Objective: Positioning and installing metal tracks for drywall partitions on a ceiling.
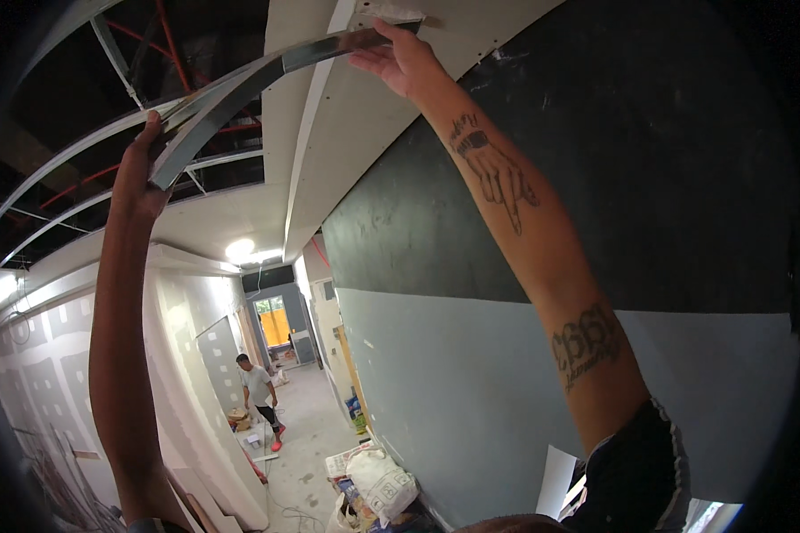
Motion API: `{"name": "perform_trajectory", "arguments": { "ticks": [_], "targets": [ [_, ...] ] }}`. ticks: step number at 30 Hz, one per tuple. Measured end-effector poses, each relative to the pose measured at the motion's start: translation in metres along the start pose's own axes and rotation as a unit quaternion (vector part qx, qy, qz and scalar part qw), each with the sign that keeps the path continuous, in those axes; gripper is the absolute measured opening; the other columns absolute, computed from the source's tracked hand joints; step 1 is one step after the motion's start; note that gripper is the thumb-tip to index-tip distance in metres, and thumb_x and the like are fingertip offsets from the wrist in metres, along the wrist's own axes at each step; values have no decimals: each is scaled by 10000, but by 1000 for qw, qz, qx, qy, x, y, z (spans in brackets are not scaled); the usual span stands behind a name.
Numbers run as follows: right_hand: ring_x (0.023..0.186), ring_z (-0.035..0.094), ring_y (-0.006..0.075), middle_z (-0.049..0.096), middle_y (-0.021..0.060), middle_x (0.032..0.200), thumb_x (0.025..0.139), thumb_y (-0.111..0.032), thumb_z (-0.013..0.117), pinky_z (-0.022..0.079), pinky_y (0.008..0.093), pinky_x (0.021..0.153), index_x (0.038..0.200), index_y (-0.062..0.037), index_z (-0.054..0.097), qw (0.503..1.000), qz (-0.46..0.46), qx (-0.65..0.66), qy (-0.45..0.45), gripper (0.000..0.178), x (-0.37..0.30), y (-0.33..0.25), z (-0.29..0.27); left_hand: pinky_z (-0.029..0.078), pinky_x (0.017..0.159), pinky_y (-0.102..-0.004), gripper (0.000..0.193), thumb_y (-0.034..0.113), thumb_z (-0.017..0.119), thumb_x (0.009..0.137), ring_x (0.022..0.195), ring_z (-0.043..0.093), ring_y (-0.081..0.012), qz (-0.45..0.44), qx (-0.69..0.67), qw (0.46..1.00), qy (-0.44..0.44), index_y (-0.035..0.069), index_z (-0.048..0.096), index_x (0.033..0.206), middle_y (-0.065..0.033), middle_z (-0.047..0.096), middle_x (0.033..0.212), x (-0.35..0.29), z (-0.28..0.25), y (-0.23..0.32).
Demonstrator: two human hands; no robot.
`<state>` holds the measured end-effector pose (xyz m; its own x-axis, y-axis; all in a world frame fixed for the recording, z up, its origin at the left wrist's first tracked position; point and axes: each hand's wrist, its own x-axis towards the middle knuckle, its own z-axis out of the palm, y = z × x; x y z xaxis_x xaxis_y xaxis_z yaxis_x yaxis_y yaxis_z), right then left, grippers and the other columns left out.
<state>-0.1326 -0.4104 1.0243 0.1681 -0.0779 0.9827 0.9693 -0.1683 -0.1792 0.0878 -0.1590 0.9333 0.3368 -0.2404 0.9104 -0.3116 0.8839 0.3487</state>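
Note:
Both of my arms are raised overhead, with a long grey metal channel (231,108) spanning between my hands; it looks bent in this wide view. My left hand (139,171) is closed round its near left end. Farther along, my right hand (402,60) pinches the channel near its other end, thumb above and fingers beneath. That right end lies close to the pale ceiling board (364,107). Beyond the channel is an open ceiling bay, where metal framing (71,169) shows against a dark space.
A dark and grey-blue wall (453,373) rises on the right. White sacks (380,480) are piled at its foot. Partition boards with filler patches (49,355) stand at left. A person (260,395) is in the corridor below, near a lit ceiling lamp (240,249). Red pipes (173,44) cross the ceiling void.

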Motion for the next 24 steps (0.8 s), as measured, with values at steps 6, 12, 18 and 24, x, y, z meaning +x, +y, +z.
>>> {"name": "perform_trajectory", "arguments": {
  "ticks": [6,12,18,24],
  "targets": [
    [753,568,286,544,185,850,844,-161,547,507,459,784,943,38,486,999,-20,-30,-4,230,4,-3,-16,493,617,-244,321,324,587,830,731,588,-150,5,-21,1000,-8,46,573,989,-75,607,876,3,10,-11],
    [780,580,289,555,184,850,850,-161,538,512,455,775,937,39,498,999,-18,-37,9,221,4,-3,-14,504,557,-225,303,320,587,831,683,592,-127,7,-15,1000,-3,71,581,1004,-56,608,868,0,7,-13],
    [795,594,304,566,199,872,856,-144,523,513,460,770,975,55,491,999,-6,-52,-2,233,10,-1,-19,508,577,-227,317,337,589,827,697,592,-134,9,-33,999,13,73,579,1002,-58,606,868,-6,12,-16],
    [798,599,291,587,194,854,850,-136,529,516,461,754,975,62,496,998,-19,-58,-7,236,1,-2,-14,504,603,-241,316,348,603,816,713,590,-143,-4,-27,1000,16,78,588,977,-62,607,871,-6,4,-22]
  ]
}}
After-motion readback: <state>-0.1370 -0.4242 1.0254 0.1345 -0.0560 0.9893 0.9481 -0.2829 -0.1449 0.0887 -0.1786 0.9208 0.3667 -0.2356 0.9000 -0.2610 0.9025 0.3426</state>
